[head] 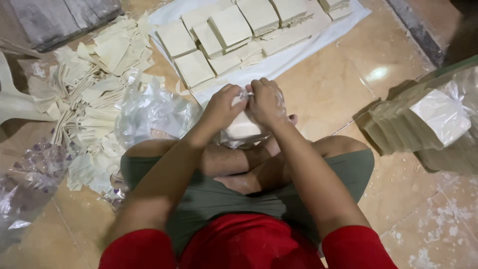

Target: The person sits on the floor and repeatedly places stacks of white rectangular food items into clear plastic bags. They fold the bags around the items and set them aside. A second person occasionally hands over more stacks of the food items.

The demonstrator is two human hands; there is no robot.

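A: What've you got in your grip rn?

B: Both hands closed on the neck of a clear plastic bag (242, 130) w/ a square stack of pale thin sheets inside. Left hand (225, 105) and right hand (266, 101) are touching each other at the top, pinching the gathered film. The bag sits right under my grip, on the floor between my crossed legs

A: How does it handle?

B: I'd judge it light, but soft and floppy. Sheets look thin, prob tear or crease at the corners if squeezed. Film looks slick, so I hold the bunched neck, not the sides. To lift it, I'd support under the flat base

A: Room around you?

B: Tight. Just beyond my knuckles is a white cloth (298, 55) w/ more square stacks (229, 30), its near edge almost touching the bag. Off to the left of my grip, a loose empty plastic bag (154, 107), then a heap of offcut strips (94, 74). Well to the right, bagged packs (428, 122) lean in a row. Bare tile floor (328, 94) between those packs and my right hand is the one open patch; towards me it's just my legs
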